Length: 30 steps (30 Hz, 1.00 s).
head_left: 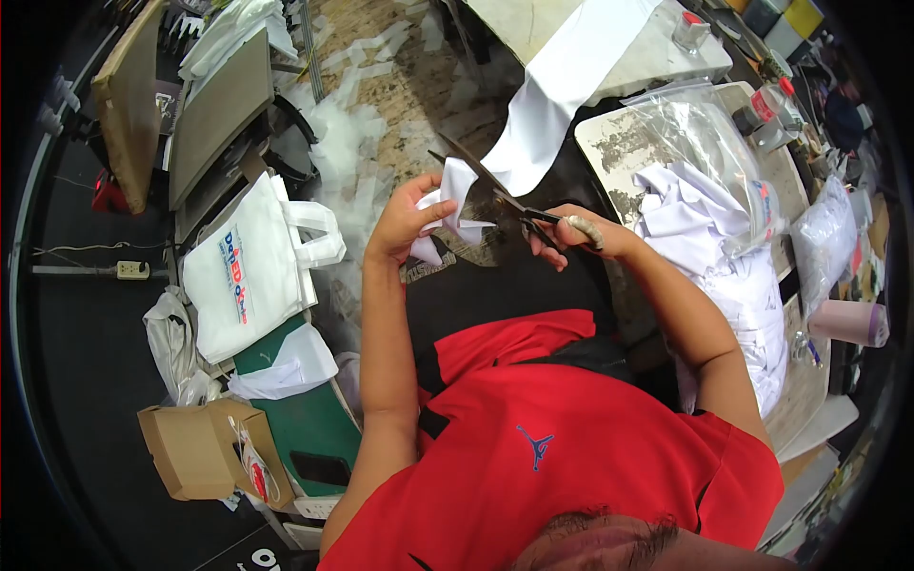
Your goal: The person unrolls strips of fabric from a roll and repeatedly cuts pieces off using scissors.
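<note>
My left hand [411, 219] pinches a small piece of white cloth [458, 195] between thumb and fingers, in front of my body. Around the loops of a pair of dark scissors [509, 202] my right hand [569, 234] is closed, and wrapping covers one loop or a finger there. The blades point up and left, slightly apart, right by the cloth in my left hand. Behind the scissors a long white fabric strip [557, 90] hangs down from a pale table [624, 90]. Whether the strip joins the held piece is hidden behind the blades.
White tote bags [238, 271] lie at left, near an opened cardboard box [195, 457] and a phone [321, 468]. Heaped white cloth [733, 295] and a clear plastic bag [690, 128] sit at right, beside a pink tumbler [847, 323]. Scraps litter the floor.
</note>
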Motion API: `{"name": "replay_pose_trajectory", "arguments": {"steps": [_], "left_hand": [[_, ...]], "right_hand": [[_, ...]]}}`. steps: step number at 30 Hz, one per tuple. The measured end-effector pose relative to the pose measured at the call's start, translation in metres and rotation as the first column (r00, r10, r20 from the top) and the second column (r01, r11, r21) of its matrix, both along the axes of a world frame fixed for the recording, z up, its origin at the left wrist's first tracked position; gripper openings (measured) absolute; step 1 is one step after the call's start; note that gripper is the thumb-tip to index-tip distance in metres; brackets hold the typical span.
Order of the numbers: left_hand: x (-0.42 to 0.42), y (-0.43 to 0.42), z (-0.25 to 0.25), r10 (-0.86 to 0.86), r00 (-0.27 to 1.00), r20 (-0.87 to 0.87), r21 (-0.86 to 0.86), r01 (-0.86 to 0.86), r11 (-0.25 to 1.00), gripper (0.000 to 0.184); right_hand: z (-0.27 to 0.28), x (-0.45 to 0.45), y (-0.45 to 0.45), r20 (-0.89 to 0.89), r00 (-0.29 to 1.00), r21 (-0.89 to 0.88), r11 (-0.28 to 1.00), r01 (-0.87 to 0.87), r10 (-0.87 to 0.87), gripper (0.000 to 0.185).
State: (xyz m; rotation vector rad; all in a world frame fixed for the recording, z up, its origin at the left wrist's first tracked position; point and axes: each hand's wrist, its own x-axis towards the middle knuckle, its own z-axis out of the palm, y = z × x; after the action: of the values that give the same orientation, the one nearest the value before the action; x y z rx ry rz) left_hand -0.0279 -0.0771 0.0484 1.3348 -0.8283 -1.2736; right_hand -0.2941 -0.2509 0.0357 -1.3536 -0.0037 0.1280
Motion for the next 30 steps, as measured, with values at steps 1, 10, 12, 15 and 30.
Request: {"name": "replay_pose_trajectory", "arguments": {"steps": [1,10,12,15,30], "left_hand": [[0.0,0.0,0.002,-0.032,0.999,0.023,0.021,0.032,0.999,0.043],[-0.007,0.005,-0.007,0.117,0.992,-0.041,0.052,-0.115,0.992,0.022],[-0.01,0.005,-0.011,0.174,0.984,-0.025,0.029,-0.173,0.984,0.021],[-0.009,0.009,-0.008,0.273,0.962,-0.021,-0.002,-0.274,0.962,0.018],[0.028,0.009,-0.016,0.36,0.873,-0.328,0.009,-0.378,0.926,0.037]], "right_hand": [[-0.001,0.0,0.0,-0.001,1.0,0.002,1.0,0.0,0.0,0.086],[-0.011,0.002,-0.002,-0.001,0.998,0.034,0.998,0.06,-0.06,0.073],[-0.014,0.002,-0.003,-0.028,0.995,-0.052,0.994,0.095,-0.097,0.066],[-0.019,0.001,-0.003,-0.096,0.989,-0.24,0.967,0.086,-0.112,0.059],[-0.009,-0.003,-0.01,-0.141,0.955,-0.252,0.924,-0.289,0.261,0.055]]}}
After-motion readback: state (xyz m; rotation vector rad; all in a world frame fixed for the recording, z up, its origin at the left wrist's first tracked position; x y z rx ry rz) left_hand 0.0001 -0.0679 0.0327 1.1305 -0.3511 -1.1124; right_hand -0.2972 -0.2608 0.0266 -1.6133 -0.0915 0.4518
